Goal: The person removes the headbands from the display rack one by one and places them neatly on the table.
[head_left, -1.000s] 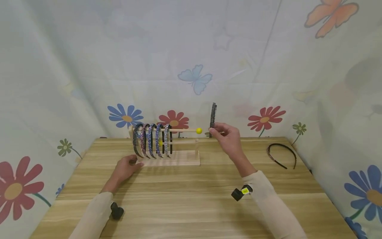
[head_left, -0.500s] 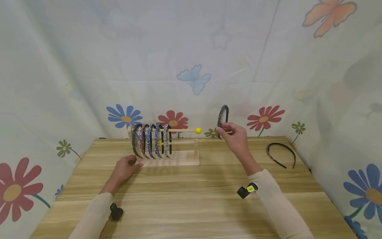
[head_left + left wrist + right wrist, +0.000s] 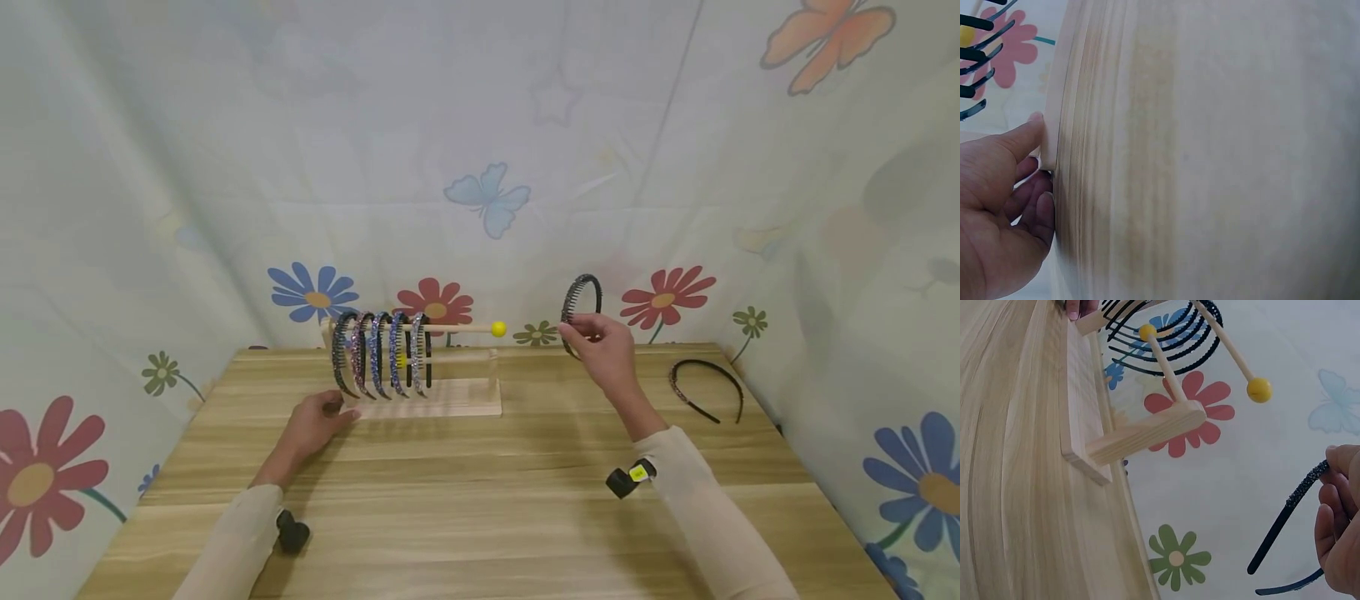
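A wooden headband rack stands at the back of the table, with several glittery headbands hung side by side on its upper rod. At the rack's left end my left hand grips the base, thumb on top; in the left wrist view the thumb and curled fingers meet the base's edge. Right of the yellow ball on the rod's tip, my right hand pinches a dark glittery headband in the air. The right wrist view shows that headband with its ends pointing down-left, apart from the rack.
Another dark headband lies on the wooden table at the right. A second rod with a yellow ball sits lower on the rack. Behind the table hangs a flowered cloth.
My right hand has moved right, away from the rod's tip, and turned the headband so its curve shows more. The left hand and the rack have stayed in place.
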The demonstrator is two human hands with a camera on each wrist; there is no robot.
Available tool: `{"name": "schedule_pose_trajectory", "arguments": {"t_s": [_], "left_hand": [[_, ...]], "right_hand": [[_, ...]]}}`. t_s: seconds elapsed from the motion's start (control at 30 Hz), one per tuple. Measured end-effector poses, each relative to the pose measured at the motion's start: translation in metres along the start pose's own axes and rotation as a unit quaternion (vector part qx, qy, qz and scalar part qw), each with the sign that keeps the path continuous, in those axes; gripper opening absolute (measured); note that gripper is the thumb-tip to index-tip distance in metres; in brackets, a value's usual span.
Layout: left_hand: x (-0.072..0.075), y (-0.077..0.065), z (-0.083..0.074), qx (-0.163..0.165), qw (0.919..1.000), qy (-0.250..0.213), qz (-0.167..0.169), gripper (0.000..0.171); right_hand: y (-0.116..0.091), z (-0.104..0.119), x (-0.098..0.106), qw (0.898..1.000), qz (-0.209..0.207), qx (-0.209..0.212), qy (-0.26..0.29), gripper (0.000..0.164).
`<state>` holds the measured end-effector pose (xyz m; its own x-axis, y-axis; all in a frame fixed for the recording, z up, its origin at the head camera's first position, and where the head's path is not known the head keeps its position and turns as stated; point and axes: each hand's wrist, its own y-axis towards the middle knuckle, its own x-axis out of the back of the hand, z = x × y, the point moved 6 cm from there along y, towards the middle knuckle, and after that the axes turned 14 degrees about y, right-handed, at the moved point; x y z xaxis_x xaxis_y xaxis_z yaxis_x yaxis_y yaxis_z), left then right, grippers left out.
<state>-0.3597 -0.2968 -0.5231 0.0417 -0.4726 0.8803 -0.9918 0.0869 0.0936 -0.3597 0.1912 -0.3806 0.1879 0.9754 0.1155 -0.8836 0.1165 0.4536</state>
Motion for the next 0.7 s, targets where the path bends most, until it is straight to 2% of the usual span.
{"name": "schedule_pose_trajectory", "arguments": {"t_s": [0.27,0.7], "left_hand": [[-0.001,0.000,0.000,0.004,1.0000,-0.002,0.004,0.056],[0.001,-0.001,-0.003,0.000,1.0000,0.003,-0.004,0.055]], "right_hand": [[0.000,-0.014,0.010,0.999,-0.020,-0.007,-0.025,0.032],[0.000,-0.042,0.026,0.996,-0.057,-0.047,-0.054,0.025]]}}
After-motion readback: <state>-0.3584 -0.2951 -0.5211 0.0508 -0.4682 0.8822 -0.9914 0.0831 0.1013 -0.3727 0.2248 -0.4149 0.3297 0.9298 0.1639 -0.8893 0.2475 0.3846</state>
